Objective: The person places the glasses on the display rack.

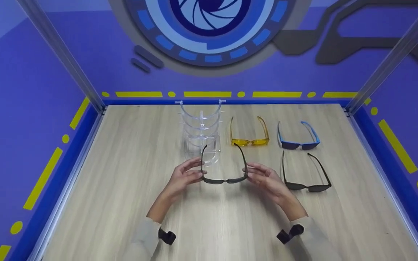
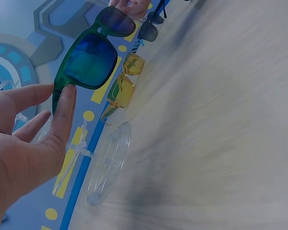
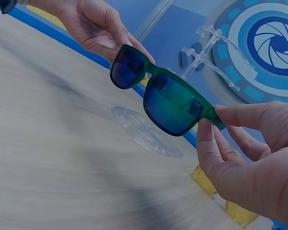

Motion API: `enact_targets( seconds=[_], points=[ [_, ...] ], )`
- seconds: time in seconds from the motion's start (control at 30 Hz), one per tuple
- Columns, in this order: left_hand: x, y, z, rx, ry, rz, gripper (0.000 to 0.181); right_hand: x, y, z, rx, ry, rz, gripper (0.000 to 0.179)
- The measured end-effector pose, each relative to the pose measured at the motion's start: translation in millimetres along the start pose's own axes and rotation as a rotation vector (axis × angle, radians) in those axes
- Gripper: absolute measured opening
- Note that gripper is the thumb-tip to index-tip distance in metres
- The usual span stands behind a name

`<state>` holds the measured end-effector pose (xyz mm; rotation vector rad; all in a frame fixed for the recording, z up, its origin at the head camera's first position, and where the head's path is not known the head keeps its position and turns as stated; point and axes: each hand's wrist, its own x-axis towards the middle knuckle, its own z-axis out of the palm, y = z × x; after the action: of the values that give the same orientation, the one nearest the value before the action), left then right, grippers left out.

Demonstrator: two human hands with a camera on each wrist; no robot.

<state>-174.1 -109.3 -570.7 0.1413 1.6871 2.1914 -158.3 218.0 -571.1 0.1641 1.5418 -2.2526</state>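
Observation:
Between both hands, raised over the table, is a pair of green-framed sunglasses [image 3: 175,103] with blue-green mirrored lenses. My left hand [image 1: 183,178] pinches it by the left hinge corner with thumb and fingers. At the other hinge, my right hand [image 1: 267,181] pinches the frame in the same way. The temples stand unfolded and point away from me, toward the back wall. Just behind the sunglasses rises a clear plastic eyewear stand [image 1: 201,127] with several curved tiers; the sunglasses overlap its base in the head view. No glasses show on its tiers.
Right of the stand lie yellow glasses [image 1: 250,141], blue-framed sunglasses [image 1: 299,145] and black sunglasses [image 1: 307,187], all with temples unfolded. The wooden table [image 1: 122,217] is bounded by blue-purple panels [image 1: 85,54] at back and sides, with metal posts at the corners.

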Motion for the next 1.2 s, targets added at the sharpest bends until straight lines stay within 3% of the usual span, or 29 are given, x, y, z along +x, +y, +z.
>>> enact_targets(
  seconds=[0.53, 0.87, 1.2],
  points=[
    [-8.0, 8.3, -21.7, 0.045, 0.042, 0.005, 0.055, 14.5, 1.5, 18.4, 0.029, -0.058, -0.01, 0.048],
    [-8.5, 5.8, -29.6, 0.01, 0.067, 0.02, 0.058, 21.9, 4.4, 24.9, 0.069, -0.056, -0.005, 0.047],
    [5.9, 8.2, -43.6, -0.019, 0.124, 0.039, 0.058, 46.7, -2.8, 38.1, 0.065, -0.018, 0.001, 0.046]
  ],
)
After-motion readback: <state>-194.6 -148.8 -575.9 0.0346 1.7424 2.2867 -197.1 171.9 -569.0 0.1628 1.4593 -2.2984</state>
